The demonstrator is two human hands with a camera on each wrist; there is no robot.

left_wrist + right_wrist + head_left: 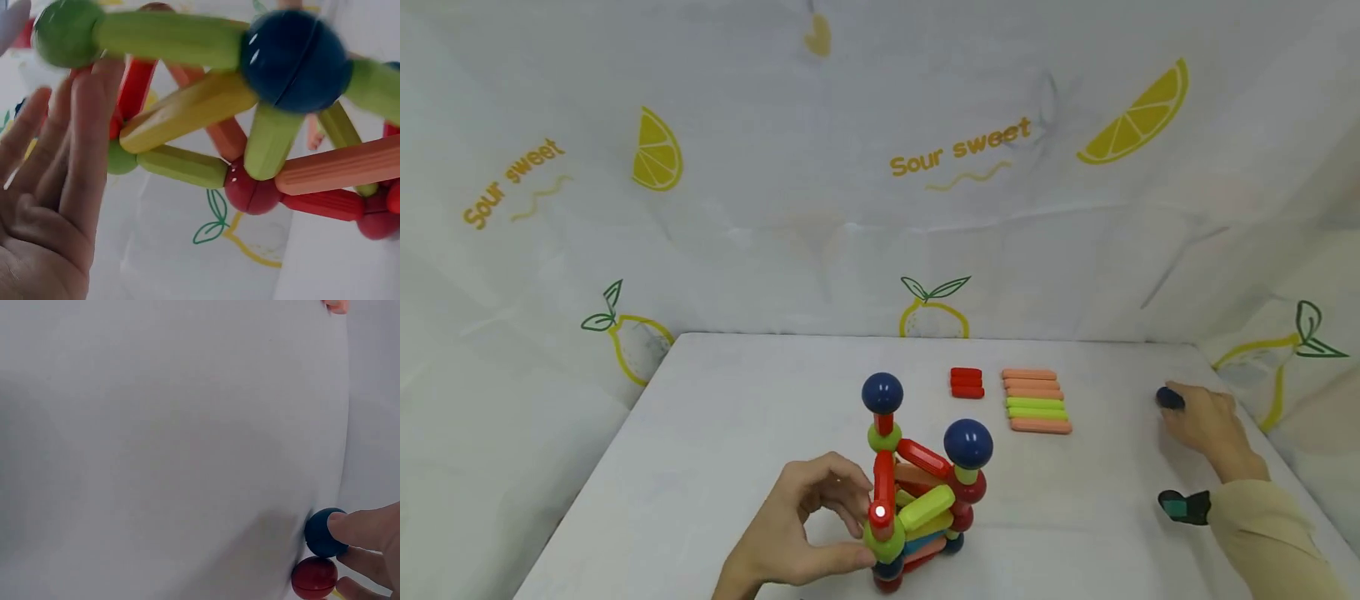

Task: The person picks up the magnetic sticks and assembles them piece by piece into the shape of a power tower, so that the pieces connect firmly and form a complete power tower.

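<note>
A tall structure of coloured magnetic rods and balls [925, 508] stands on the table at the lower middle of the head view. My left hand [793, 525] holds its left side, thumb against a light green ball [884, 540] and fingers curved behind. The left wrist view shows the fingers [87, 150] beside green, yellow and orange rods joined by a blue ball [297, 60]. At the table's right edge my right hand [1208, 423] pinches a dark blue ball [322, 534] between thumb and fingers. A red ball [314, 578] sits right beside it in the right wrist view.
Short red rods [967, 383] lie in a small stack behind the structure. To their right is a row of orange and light green rods [1036, 402]. The white table [760, 392] meets a lemon-printed cloth [775, 250] at the back and sides.
</note>
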